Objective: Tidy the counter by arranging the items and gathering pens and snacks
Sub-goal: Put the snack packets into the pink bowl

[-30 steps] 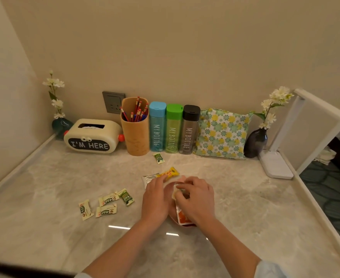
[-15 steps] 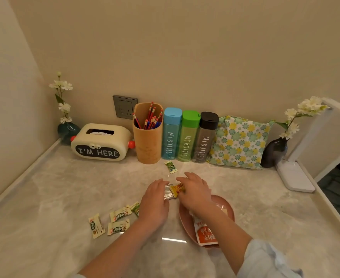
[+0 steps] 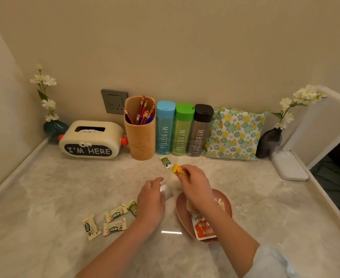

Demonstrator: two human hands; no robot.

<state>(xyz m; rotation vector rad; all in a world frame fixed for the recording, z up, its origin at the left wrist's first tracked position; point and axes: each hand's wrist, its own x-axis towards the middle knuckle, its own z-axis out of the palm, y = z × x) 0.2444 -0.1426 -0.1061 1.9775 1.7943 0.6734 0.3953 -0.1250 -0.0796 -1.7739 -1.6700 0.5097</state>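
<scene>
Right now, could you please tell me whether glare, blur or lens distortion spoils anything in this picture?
Head view: a short glare streak on the counter beside the pink plate; the pale packet in the left hand is smeared, the yellow packet in the right hand slightly soft; the wide lens bows the counter edges; light warm and dim.

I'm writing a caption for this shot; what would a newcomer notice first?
Two hands at centre: the right hand pinches a yellow snack packet beyond the pink plate, the left hand grips a clear wrapper. Behind, three bottles stand in a row beside the pen cup, against the wall.
</scene>
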